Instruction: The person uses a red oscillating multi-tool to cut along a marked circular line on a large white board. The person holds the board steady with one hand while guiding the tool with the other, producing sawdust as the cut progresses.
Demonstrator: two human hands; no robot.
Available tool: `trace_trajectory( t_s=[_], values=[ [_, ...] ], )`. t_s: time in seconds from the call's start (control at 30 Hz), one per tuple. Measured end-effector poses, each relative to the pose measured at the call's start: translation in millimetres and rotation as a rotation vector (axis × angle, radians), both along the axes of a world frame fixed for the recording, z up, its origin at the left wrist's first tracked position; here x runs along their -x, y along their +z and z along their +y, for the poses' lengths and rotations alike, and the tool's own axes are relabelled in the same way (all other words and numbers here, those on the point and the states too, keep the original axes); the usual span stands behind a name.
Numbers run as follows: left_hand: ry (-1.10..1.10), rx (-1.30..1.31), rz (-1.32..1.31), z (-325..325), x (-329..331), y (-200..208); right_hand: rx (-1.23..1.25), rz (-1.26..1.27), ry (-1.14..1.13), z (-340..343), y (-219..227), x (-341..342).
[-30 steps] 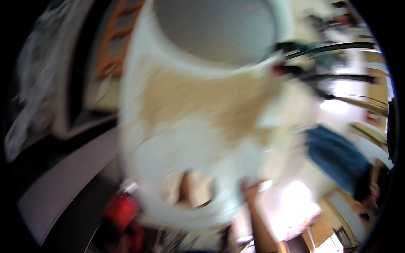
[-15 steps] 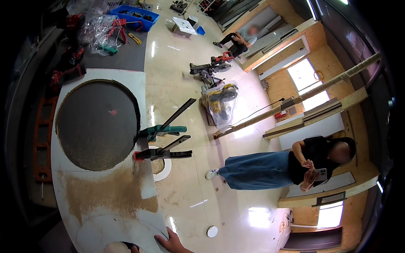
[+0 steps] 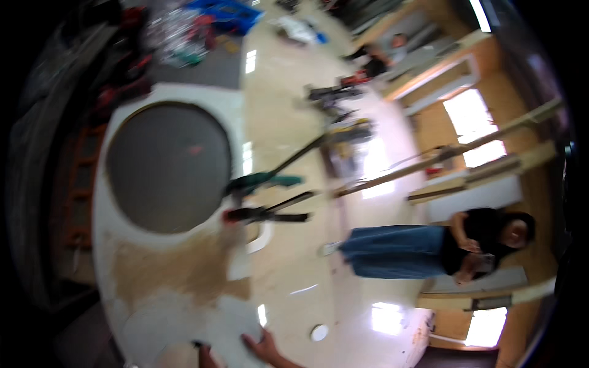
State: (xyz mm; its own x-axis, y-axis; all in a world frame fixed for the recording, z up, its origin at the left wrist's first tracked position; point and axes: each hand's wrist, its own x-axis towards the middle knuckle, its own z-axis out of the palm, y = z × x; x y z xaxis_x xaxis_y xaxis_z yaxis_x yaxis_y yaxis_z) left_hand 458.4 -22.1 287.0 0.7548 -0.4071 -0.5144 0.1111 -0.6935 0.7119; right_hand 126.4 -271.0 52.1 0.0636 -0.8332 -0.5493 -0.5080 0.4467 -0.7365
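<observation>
A white board (image 3: 245, 306) with dusty brown patches lies before me, blurred by motion. A large round hole is cut through its far part, with a dark grey surface showing inside. My right hand (image 3: 265, 348) rests at the board's near right edge, thumb and fingers apart. At the bottom of the view, beside a smaller round opening, is my left hand (image 3: 210, 358), mostly cut off. A small dark thing (image 3: 197, 345) shows at its fingertips, too smeared to name. A green clamp (image 3: 251, 181) and a black clamp with a red pad (image 3: 264, 214) grip the board's right edge.
A blue bin (image 3: 227, 15), plastic wrapping (image 3: 178, 38) and red power tools (image 3: 113, 95) lie beyond the board. On the floor stand a mitre saw (image 3: 336, 95) and a plastic-wrapped machine (image 3: 350, 147). One person (image 3: 405, 251) stands to the right; another sits farther back.
The whole view has shifted and blurred, so the board and clamps appear farther right. More of my left hand shows beside the small opening. My right hand stays at the board's edge.
</observation>
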Motion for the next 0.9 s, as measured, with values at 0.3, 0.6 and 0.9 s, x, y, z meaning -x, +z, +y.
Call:
trace_trajectory(
  t_s=[0.3, 0.6, 0.9],
  values=[
    [0.081, -0.116, 0.248, -36, -8, -22, 0.126, -0.191, -0.163, -16, -18, 16],
    [0.097, -0.14, 0.217, -27, 8, -17, 0.113, -0.296, -0.147, -20, -20, 22],
    [0.075, -0.095, 0.21, -34, -1, -24, 0.058, -0.313, -0.158, -19, -23, 26]
  ],
)
